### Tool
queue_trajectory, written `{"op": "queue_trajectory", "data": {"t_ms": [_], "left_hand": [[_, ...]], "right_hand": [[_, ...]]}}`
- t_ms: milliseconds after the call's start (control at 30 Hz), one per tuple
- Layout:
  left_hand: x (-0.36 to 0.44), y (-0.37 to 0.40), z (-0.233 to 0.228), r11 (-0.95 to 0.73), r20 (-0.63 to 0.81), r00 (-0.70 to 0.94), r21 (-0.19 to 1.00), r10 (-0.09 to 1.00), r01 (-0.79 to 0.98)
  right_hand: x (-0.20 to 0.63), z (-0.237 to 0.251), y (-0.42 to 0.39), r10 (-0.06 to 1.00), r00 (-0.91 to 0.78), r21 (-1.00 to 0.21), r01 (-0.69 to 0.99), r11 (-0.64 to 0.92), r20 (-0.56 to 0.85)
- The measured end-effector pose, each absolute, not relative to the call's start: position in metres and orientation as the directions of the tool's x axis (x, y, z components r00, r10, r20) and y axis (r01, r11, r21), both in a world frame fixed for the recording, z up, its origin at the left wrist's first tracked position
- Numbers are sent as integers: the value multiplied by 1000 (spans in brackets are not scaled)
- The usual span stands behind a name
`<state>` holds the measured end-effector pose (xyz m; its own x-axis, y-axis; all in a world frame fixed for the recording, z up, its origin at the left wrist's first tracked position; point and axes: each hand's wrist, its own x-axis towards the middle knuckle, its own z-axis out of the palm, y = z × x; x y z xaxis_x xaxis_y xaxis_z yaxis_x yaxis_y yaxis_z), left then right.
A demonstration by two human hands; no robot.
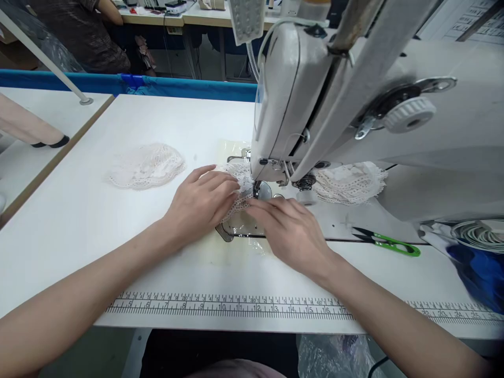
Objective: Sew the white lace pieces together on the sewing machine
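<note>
My left hand (202, 202) lies flat on a piece of white lace (241, 178), pressing it onto the bed of a white sewing machine (315, 105). My right hand (289, 228) rests on the near edge of the same lace, fingertips just in front of the presser foot (258, 190). The needle itself is hidden by the machine head. The fingers of both hands are spread and flat on the cloth.
A pile of pale lace (146, 165) lies to the left on the white table (79, 220). More lace (350, 181) sits behind the machine arm. Green thread snips (388, 244) lie at the right. A printed ruler (236, 304) runs along the front edge. Another person's arm (23, 128) is at far left.
</note>
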<state>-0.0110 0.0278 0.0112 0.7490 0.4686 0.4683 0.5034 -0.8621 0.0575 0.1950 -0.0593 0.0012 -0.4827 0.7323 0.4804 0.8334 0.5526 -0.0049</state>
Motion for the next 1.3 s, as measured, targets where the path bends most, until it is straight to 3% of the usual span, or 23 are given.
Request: {"op": "queue_trajectory", "data": {"t_ms": [100,233,333,433,533,767,1033,1300], "left_hand": [[-15,31,12,-863,408,797,-41,446,504],[-19,24,19,-877,493,824,-219,279,428],[-18,20,22,-908,541,818,-217,193,357],[-16,25,19,-932,483,856,-189,185,308],[-14,30,11,-946,424,886,-162,190,280],[-6,24,6,-957,429,875,-75,223,280],[-4,17,8,-940,425,894,-223,144,258],[-5,10,10,-916,388,899,-251,201,313]], "right_hand": [[189,4,-60,736,-558,-46,784,619,383],[193,15,-65,656,-521,137,828,544,546],[192,21,-72,634,-496,144,840,523,593],[186,20,-77,682,-532,10,792,611,502],[183,16,-77,766,-483,-33,837,546,424],[195,10,-66,879,-337,64,940,336,338],[202,3,-57,888,-341,129,940,317,308],[206,0,-54,876,-343,94,939,331,340]]}}
